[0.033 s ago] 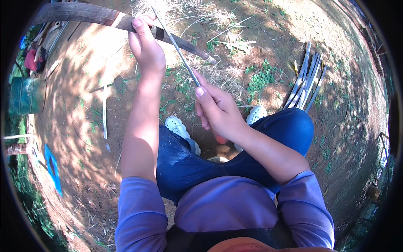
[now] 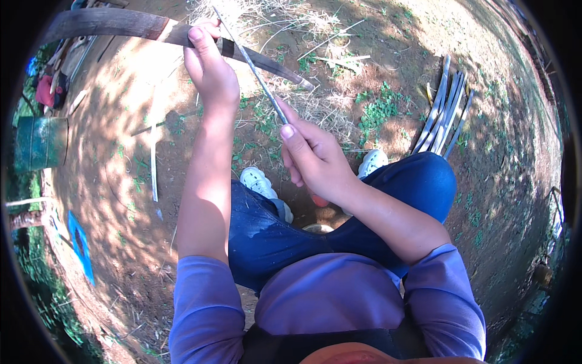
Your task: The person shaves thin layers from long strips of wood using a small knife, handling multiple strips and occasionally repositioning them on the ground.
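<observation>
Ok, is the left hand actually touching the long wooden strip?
Touching: the head view shows the left hand gripping the long wooden strip, fingers closed on it.

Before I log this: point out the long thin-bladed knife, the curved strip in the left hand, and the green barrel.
Long thin-bladed knife [image 2: 264,86]: head view, on the blade.
Curved strip [image 2: 115,23]: head view, broad left section.
Green barrel [image 2: 42,144]: head view, side wall.

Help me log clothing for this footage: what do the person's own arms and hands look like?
The left hand and right hand are bare, without gloves. No watch, bracelet or cable shows on the bare forearms. The plain purple-blue sleeves end around the elbows, creased, with no visible markings.
</observation>
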The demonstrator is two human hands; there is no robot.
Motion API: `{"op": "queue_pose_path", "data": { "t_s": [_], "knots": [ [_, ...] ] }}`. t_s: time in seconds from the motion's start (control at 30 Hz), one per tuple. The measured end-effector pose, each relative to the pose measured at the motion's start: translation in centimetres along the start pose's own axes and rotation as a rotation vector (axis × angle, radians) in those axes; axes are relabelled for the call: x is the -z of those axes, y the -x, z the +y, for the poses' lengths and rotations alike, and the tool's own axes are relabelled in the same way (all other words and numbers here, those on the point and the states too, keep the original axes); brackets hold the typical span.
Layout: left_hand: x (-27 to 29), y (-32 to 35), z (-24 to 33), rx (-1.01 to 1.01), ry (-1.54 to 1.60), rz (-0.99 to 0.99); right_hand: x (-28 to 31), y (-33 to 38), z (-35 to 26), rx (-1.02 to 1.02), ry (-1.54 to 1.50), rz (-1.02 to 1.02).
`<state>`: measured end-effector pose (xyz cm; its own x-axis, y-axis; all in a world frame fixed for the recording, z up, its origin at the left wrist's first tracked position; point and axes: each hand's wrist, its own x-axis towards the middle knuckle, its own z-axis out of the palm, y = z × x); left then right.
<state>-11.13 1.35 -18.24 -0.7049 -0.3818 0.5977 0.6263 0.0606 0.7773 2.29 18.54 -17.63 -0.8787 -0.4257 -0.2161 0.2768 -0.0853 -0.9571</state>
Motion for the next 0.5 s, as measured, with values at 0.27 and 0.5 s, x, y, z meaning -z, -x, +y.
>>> {"op": "queue_pose_path", "data": {
  "t_s": [0.27,0.5],
  "knots": [
    [-0.1,0.2,1.2,0.033,-0.064,0.073,1.3,-1.9,3.3,-0.061,-0.074,0.051],
    [2.6,-1.3,-0.9,0.1,0.15,0.049,2.3,-5.0,7.6,0.15,0.35,0.145]
  ]
}}
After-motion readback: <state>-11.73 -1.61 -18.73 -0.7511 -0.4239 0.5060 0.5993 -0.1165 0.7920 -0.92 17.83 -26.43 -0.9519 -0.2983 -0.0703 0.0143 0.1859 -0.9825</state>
